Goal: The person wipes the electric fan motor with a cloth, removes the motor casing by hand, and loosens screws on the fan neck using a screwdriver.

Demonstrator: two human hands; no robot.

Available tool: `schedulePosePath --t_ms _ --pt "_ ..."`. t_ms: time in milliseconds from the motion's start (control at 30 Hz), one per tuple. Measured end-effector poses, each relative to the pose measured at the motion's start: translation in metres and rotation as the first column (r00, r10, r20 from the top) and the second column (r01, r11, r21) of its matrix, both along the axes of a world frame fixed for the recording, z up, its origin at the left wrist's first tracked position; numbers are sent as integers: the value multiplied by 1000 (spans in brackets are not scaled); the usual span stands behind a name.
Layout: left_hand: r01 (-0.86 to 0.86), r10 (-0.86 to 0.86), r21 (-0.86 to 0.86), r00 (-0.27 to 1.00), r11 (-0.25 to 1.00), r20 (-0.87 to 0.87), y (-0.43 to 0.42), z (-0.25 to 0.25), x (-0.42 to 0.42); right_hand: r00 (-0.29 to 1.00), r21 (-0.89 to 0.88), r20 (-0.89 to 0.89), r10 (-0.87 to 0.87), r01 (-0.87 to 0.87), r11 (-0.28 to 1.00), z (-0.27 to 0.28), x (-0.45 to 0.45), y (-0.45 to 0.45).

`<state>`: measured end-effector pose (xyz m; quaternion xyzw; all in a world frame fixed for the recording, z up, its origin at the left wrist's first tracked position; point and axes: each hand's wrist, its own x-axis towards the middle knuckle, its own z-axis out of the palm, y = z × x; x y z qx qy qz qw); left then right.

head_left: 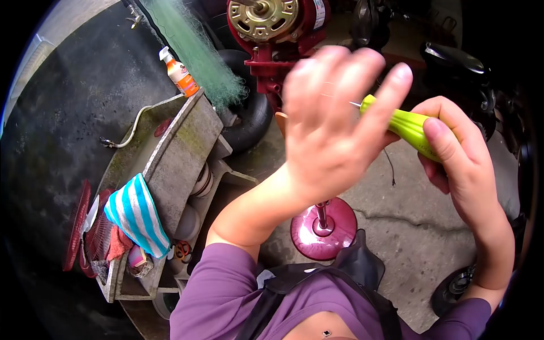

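Observation:
My right hand [462, 147] is wrapped round a lime-green handle [416, 129] with a thin metal shaft that points left. My left hand [334, 119] is raised beside the shaft tip, blurred, with its fingers apart; its thumb side overlaps the handle's front end. Whether the left palm holds anything is hidden. Behind the hands, at the top, stands a red motor [265, 20] with a brass-coloured round face. A round magenta base [323, 229] with a short post lies below my left hand.
On the left is a concrete sink [184, 136] with an orange-and-white spray bottle [180, 73], a striped cloth [137, 214] and a hose [133, 129]. Green netting [195, 51] hangs by a black tyre [249, 122]. A motorbike [459, 59] stands at the right, over cracked floor [408, 249].

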<state>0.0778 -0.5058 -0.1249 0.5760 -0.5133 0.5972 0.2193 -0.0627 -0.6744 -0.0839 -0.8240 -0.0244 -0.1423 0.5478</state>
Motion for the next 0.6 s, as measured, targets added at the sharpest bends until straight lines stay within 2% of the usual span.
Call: schedulePosePath --t_ms 33,100,133,167,233,267,300,367,433,500,533,567,600 --pt "-14 13 -110 1000 994 -8 12 -6 4 997 -92 72 -8 15 996 -3 4 -3" --pt "-134 78 -205 962 970 -260 32 -17 11 975 -266 222 -27 87 960 -10 12 -8" --pt "-204 105 -211 909 956 -404 41 -21 16 894 -490 444 62 184 852 -15 19 -12" --pt "-59 -62 -240 882 969 -468 39 -25 32 871 -582 476 125 205 787 -13 18 -10" --pt "0 -163 -236 724 972 -670 35 -32 45 806 -721 533 255 276 635 -10 17 -7" --pt "-35 -120 -226 764 973 -634 36 -33 51 751 -799 560 350 378 467 -6 17 -6" --pt "-27 -127 -229 765 973 -632 37 -34 53 727 -820 562 394 423 386 -1 17 -7" --pt "33 -220 -271 681 962 -698 36 -35 53 671 -822 561 485 522 228 9 19 -9" --pt "79 -264 -286 663 955 -701 34 -36 50 491 -741 600 631 637 210 15 28 -15" --pt "102 -276 -283 674 954 -685 33 -35 42 360 -703 669 650 590 396 11 34 -19" --pt "189 -415 -379 569 906 -710 32 -31 35 317 -691 686 655 566 450 6 37 -18" --pt "262 -543 -476 448 839 -710 32 -29 29 269 -683 675 687 580 444 3 41 -19" --pt "107 -293 -317 722 942 -627 33 -33 23 255 -686 660 707 590 427 -5 44 -20"
